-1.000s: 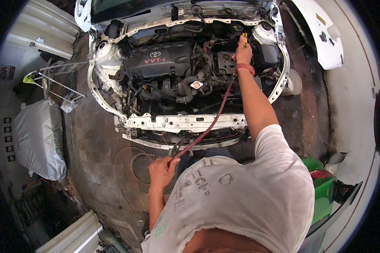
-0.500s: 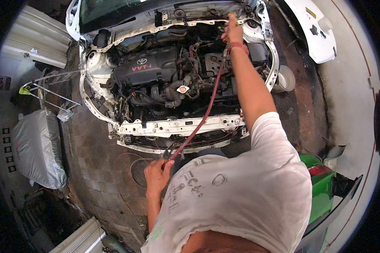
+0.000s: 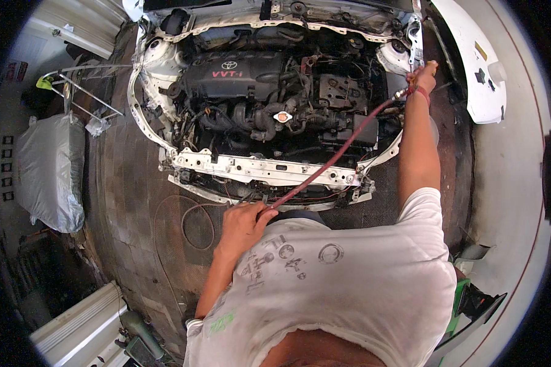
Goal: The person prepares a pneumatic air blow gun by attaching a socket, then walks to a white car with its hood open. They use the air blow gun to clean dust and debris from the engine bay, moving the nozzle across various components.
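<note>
A dark red air hose point(image 3: 349, 145) runs in a slack diagonal across the front of an opened car engine bay point(image 3: 300, 131). My left hand point(image 3: 246, 226), low at the middle, is closed around the hose in front of the white front crossmember point(image 3: 269, 168). At the hose's far end, past a metal fitting point(image 3: 401, 94), my right hand point(image 3: 423, 79) is wrapped round an air blow gun point(image 3: 433, 68). Only a yellow-orange bit of that gun shows between the fingers. This hand is over the right-hand fender edge, beside the strut tower.
The black engine cover point(image 3: 236, 73) and battery-side parts fill the bay. A white body panel point(image 3: 474, 67) leans at the right wall. Left are a metal stand point(image 3: 82, 92) and a grey covered bundle point(image 3: 52, 171). Thin hose point(image 3: 197, 227) coils on the floor. Green parts point(image 3: 461, 300) stand lower right.
My right hand has swung right and nearer, from the back of the bay to its right edge, carrying the hose end along. My left hand has shifted slightly right and forward, still on the hose.
</note>
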`<state>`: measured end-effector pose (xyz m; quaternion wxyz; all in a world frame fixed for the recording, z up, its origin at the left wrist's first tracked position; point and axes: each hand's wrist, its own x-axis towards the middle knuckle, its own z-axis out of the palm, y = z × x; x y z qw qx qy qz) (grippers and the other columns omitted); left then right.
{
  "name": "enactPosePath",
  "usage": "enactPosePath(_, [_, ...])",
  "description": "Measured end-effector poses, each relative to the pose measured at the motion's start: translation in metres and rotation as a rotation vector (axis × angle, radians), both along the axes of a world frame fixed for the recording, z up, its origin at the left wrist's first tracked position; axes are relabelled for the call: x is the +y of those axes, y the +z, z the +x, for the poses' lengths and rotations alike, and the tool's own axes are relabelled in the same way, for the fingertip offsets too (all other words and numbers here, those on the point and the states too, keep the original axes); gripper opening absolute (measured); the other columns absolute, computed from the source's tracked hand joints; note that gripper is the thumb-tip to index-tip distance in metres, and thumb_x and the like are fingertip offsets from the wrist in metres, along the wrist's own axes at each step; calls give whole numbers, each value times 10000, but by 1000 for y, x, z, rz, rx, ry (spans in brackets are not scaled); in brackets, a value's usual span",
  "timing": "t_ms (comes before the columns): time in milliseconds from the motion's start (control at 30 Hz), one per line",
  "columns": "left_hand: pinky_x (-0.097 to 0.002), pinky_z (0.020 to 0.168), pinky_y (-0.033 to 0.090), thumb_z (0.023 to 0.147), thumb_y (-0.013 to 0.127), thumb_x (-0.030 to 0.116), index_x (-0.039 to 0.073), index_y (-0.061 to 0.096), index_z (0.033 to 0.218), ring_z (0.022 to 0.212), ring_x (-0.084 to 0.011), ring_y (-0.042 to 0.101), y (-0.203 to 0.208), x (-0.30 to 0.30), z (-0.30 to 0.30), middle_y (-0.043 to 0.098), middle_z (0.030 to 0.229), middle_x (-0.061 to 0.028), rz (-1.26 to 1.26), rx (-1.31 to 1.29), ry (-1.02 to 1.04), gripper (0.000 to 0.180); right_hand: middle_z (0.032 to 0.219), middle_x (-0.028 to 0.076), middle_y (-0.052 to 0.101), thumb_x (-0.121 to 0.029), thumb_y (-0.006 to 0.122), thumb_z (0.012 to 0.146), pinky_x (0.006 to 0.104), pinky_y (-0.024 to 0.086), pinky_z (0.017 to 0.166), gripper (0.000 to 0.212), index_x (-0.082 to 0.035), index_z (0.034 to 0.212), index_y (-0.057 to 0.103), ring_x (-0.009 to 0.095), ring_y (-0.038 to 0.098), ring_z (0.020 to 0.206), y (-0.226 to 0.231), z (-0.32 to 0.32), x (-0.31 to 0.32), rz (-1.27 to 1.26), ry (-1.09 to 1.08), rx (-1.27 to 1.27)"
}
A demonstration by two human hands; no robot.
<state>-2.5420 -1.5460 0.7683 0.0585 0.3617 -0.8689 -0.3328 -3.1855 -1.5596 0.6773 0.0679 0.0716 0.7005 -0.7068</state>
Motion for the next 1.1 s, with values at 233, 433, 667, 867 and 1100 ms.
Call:
enactPosePath(233, [-456, 614, 477, 943, 722, 380, 66, 719, 852, 656, -349, 630, -3, -6, 31, 617, 662, -128, -24, -45, 100, 326, 676, 95, 597, -737, 519, 948, 363, 496, 443, 835, 78, 1065, 654, 242, 629, 469, -68, 57, -1, 125, 273, -53])
enactPosePath(433, [-456, 605, 459, 942, 722, 394, 59, 711, 852, 657, -352, 608, -7, -13, 56, 604, 675, -133, -78, -88, 158, 347, 643, 40, 541, -697, 554, 963, 314, 417, 384, 722, 18, 996, 644, 186, 556, 407, -81, 138, -45, 152, 470, -70])
enactPosePath(667, [-458, 625, 458, 943, 722, 395, 52, 698, 829, 664, -349, 588, 0, -23, 74, 599, 661, -131, -158, -159, 207, 363, 610, 60, 572, -636, 551, 999, 338, 442, 387, 668, 23, 926, 635, 198, 582, 397, -72, 223, -91, 156, 677, 30])
enactPosePath(867, [-462, 625, 448, 948, 709, 413, 50, 691, 830, 667, -351, 580, 0, -23, 76, 588, 655, -133, -126, -188, 191, 382, 618, 50, 545, -646, 557, 992, 336, 438, 383, 658, 8, 969, 625, 194, 572, 393, -77, 269, -97, 214, 925, -101])
enactPosePath(1100, [-467, 629, 449, 961, 696, 415, 48, 695, 851, 675, -353, 590, -6, -29, 90, 606, 685, -142, -173, -130, 237, 384, 609, 61, 545, -642, 505, 1016, 322, 452, 370, 687, 33, 978, 626, 199, 571, 387, -98, 242, -51, 200, 354, -57])
